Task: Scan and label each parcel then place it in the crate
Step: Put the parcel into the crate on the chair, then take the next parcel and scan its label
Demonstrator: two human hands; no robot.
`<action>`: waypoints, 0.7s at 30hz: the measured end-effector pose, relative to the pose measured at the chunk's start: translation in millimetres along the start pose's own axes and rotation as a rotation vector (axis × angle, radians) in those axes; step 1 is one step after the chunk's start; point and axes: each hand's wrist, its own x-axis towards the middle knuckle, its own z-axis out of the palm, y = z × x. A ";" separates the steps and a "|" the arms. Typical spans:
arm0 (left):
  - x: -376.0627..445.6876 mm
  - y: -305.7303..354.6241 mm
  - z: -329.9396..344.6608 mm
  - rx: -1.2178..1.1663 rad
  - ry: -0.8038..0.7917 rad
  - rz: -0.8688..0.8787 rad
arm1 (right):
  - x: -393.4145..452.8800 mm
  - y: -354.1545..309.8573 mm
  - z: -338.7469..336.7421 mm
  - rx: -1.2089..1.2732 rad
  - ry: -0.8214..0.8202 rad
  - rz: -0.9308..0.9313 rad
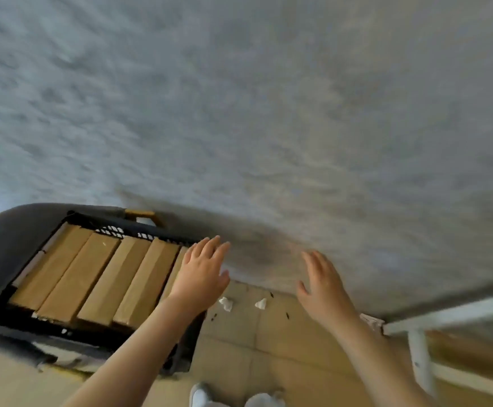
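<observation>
Blurred view, looking down along a grey textured wall (268,98) to a beige tiled floor (268,348)

At eight o'clock, a black slatted crate (92,336) sitting on a dark rounded seat (7,245); inside, five brown cardboard parcels (78,277) packed side by side, long edges touching, running from seven toward one o'clock

Left hand (201,274) reaching in from six o'clock, forearm crossing the crate's near right corner, palm down over the rightmost parcel and the crate's right edge; fingers straight and slightly spread, grasping nothing; contact with the parcel impossible to tell

Right hand (321,289) at four o'clock, well apart from the crate, raised before the wall; fingers extended and relaxed, thumb out, released and empty

Between the hands, on the floor by the wall's foot, two small crumpled white paper scraps (226,304) and a few dark specks

At four to five o'clock, a white frame (445,315) with a post running down

At six o'clock, light-coloured shoes (201,396) at the lower edge
</observation>
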 end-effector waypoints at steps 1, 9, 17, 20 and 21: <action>5.3 25.8 2.1 -0.004 -0.011 0.060 | -17.7 21.2 -7.4 0.009 0.016 0.055; 17.3 251.6 48.3 -0.146 -0.188 0.424 | -179.7 192.3 -69.1 0.138 0.210 0.467; -14.5 522.7 102.2 -0.124 -0.159 0.860 | -352.5 349.9 -151.9 0.164 0.445 0.659; -32.6 617.1 108.8 -0.132 -0.171 0.995 | -407.9 403.6 -173.5 0.170 0.511 0.775; -38.0 646.3 110.9 -0.141 -0.181 1.036 | -425.4 420.3 -179.9 0.165 0.530 0.814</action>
